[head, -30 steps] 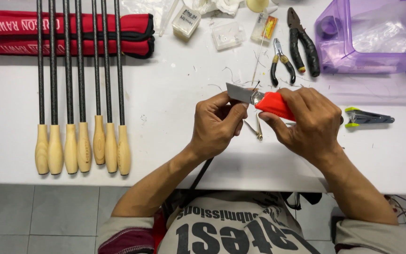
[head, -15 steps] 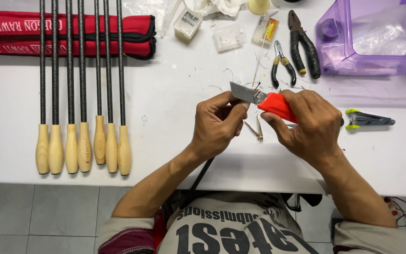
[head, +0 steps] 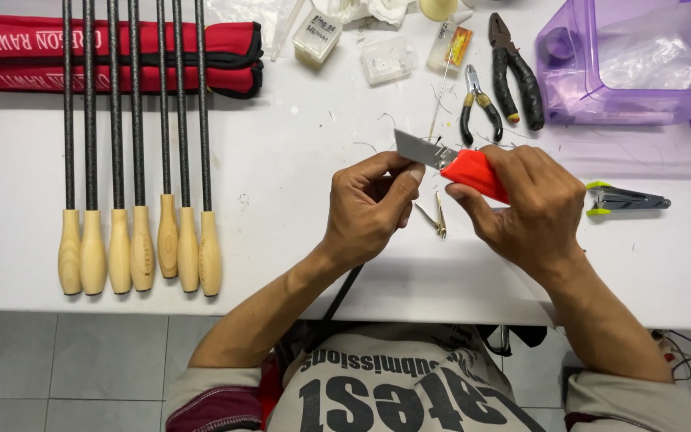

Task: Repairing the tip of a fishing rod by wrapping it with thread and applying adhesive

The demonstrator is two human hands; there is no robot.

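Hardly moved, two hands [head: 449, 204] grip one knife [head: 449, 164].

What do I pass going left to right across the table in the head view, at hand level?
Wooden-handled rods → left hand → small tweezers → right hand holding the red knife → green-tipped clip tool.

Knife handle [head: 477, 172] mostly hidden inside right hand [head: 525, 204], rod [head: 344, 300] tip buried in left hand [head: 369, 208], purple box [head: 641, 72] cut off.
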